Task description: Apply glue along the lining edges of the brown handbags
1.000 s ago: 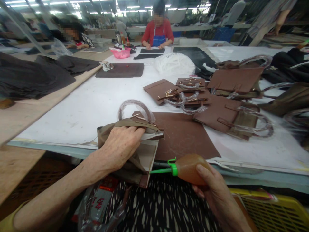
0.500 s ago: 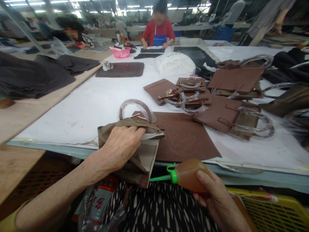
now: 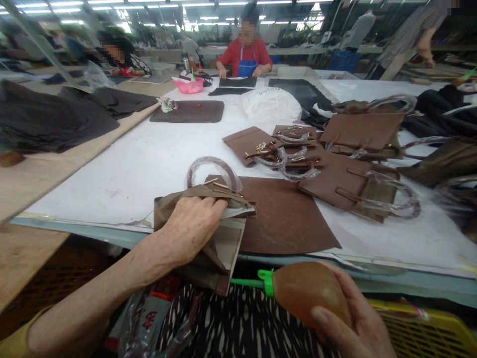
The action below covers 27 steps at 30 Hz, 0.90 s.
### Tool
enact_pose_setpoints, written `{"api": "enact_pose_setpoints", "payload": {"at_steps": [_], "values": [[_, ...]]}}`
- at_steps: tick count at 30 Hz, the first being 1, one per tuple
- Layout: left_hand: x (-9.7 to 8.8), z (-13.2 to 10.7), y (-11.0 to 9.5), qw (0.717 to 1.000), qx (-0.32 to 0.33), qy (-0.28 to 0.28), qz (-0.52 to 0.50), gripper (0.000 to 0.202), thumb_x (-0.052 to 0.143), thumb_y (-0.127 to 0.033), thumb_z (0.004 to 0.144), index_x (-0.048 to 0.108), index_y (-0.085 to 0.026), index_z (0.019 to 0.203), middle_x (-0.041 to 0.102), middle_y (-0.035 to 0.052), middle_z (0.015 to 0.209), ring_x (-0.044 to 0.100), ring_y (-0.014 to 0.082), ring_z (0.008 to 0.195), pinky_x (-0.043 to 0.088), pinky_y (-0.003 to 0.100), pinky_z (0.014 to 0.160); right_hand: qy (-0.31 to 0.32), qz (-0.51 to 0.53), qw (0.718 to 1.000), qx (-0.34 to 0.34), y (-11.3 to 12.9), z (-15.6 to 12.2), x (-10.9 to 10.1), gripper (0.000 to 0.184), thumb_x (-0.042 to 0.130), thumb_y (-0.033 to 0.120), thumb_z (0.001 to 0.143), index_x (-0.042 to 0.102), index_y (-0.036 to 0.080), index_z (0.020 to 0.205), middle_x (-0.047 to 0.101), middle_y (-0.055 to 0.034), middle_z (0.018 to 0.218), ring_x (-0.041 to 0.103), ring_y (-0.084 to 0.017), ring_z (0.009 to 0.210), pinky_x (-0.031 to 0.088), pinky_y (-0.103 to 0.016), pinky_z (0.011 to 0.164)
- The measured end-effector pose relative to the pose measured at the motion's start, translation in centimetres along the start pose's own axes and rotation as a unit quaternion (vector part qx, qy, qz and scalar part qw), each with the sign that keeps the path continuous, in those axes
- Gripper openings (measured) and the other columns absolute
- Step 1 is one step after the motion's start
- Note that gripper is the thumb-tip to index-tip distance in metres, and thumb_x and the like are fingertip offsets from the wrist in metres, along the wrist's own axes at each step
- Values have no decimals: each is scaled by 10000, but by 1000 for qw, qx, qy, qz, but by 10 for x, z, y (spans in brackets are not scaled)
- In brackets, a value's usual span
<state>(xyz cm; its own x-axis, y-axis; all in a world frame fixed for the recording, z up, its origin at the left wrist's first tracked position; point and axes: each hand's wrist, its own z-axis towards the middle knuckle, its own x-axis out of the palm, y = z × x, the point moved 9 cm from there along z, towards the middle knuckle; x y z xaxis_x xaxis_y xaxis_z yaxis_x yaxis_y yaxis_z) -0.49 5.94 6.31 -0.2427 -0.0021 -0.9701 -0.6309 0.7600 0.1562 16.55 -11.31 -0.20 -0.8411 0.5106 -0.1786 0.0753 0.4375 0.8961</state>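
Note:
My left hand (image 3: 196,221) grips the folded top of an unfinished handbag (image 3: 164,206), its fingertips tucked under the olive-brown lining. The bag hangs over the table's front edge, with a plastic-wrapped handle (image 3: 192,174) standing up behind. My right hand (image 3: 354,318) is wrapped round a squeeze glue bottle (image 3: 309,291) of amber liquid, tipped on its side. Its green nozzle (image 3: 246,283) points left, the tip at or very near the bag's lower corner edge; I cannot tell whether they touch. A flat brown leather panel (image 3: 286,214) lies under and beside the bag.
Several brown handbag pieces (image 3: 335,176) with wrapped handles are heaped at the right. A white bundle (image 3: 270,104), a dark panel (image 3: 186,111) and a pink basket (image 3: 190,85) lie farther back. Across the table a person in red (image 3: 244,52) works. A yellow crate (image 3: 428,323) stands below right.
My right hand has moved slightly down and right, and the bottle has turned, with its nozzle tip staying by the bag's corner. My left hand keeps its hold on the bag.

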Motion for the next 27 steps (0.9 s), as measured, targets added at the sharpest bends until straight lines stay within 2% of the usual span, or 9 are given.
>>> {"api": "enact_pose_setpoints", "payload": {"at_steps": [4,9,13,17,21,27], "values": [[-1,-1,0,1000,5,-2,-14,191,428,-140,806,495,-152,985,627,82,884,607,257,775,473,365,611,-14,-10,999,-44,3,19,4,536,682,456,623,495,217,1065,649,-28,902,614,-229,787,493,-256,663],[-3,1,1,1000,3,3,-29,212,408,-124,809,505,-146,997,628,86,902,608,270,790,483,399,634,35,-45,995,-78,-8,47,15,547,676,474,656,476,209,1091,635,-34,892,606,-232,746,489,-280,607],[-2,3,3,1000,5,7,-20,205,448,-150,795,505,-149,992,628,89,884,606,273,745,484,404,610,29,-89,988,-124,-6,64,18,555,654,490,696,443,216,1130,600,-51,993,585,-248,852,466,-326,729],[-4,4,6,1000,10,1,-25,203,459,-133,775,502,-156,972,621,81,877,603,268,758,483,397,627,-9,-154,972,-179,3,73,18,574,640,534,698,449,216,1136,573,-58,1016,557,-260,898,436,-364,785],[-9,10,12,999,7,-1,-49,176,429,-134,792,513,-161,945,624,73,895,603,274,799,480,409,656,-30,-192,954,-227,11,76,20,609,637,570,688,446,214,1144,571,-63,995,568,-256,849,455,-373,740],[-19,25,24,998,17,-32,-58,182,429,-173,805,528,-173,957,632,55,903,602,250,821,462,365,669,-62,-236,908,-341,25,75,22,609,637,566,706,449,198,1153,571,-86,1016,587,-259,831,481,-366,707]]}}
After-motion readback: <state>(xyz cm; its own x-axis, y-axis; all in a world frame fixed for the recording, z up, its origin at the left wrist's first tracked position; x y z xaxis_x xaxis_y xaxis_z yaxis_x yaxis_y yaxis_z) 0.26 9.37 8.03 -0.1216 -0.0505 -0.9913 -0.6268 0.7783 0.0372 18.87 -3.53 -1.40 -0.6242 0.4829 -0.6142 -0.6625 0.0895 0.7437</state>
